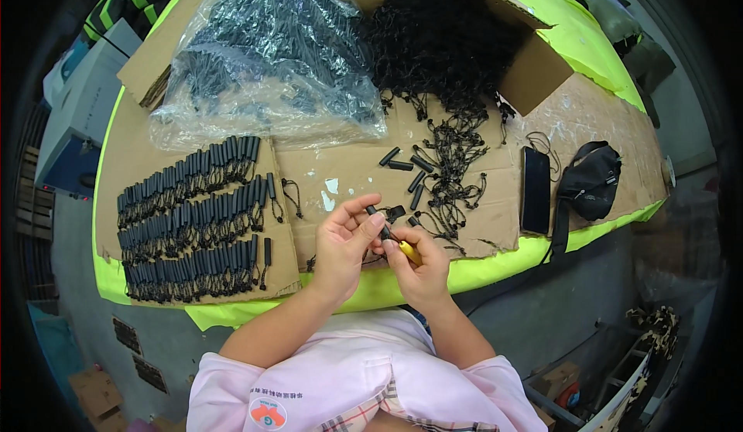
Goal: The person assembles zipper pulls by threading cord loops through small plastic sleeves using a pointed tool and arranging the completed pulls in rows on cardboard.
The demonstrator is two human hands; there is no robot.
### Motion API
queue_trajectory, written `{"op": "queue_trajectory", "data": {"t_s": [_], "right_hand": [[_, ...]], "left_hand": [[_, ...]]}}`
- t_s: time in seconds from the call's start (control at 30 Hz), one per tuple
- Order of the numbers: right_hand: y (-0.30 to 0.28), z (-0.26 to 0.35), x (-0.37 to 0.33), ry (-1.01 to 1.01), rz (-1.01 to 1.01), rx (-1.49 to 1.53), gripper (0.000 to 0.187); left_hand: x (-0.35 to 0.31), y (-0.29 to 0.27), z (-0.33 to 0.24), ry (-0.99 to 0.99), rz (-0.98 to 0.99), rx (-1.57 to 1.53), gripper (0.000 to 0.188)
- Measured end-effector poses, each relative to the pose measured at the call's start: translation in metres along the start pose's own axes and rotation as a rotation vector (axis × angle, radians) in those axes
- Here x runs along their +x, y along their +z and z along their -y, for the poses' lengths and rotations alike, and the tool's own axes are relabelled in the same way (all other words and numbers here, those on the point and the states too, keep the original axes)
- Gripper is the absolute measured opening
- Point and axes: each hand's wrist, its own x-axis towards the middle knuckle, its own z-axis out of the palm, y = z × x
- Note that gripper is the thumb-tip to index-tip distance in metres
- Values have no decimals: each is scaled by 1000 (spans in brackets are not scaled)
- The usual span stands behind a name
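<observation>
In front of my body, my left hand [338,252] pinches a short black tube [371,210] between thumb and fingers. My right hand [423,279] is closed around a small tool with a yellow handle [410,252], its working end against the tube's lower end. The fingers cover most of that contact, so I cannot tell how far in the tip is. Just beyond the hands lie several loose black tubes [401,166] and a spread of thin black cord loops [453,177]. To the left, tubes with cord loops [190,223] lie in three rows on a cardboard sheet [285,258].
A clear plastic bag [267,115] full of dark pieces stands at the back left. Next to it, an open cardboard box [542,72] holds a heap of black cords [445,41]. A black phone [535,192] and a black pouch [592,184] lie at the right.
</observation>
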Motion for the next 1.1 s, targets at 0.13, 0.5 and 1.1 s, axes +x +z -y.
{"op": "queue_trajectory", "data": {"t_s": [0.13, 0.5, 1.1], "right_hand": [[-6, 4, 5, -279, 76, -464, 17], [1, -3, -1, 286, 83, 241, 12], [16, 14, -1, -459, 3, -903, 38]], "left_hand": [[-4, 0, -1, 84, -2, 105, 31], [-6, 1, -6, 90, 35, 58, 32], [-11, -6, 10, 308, -136, 103, 28]]}}
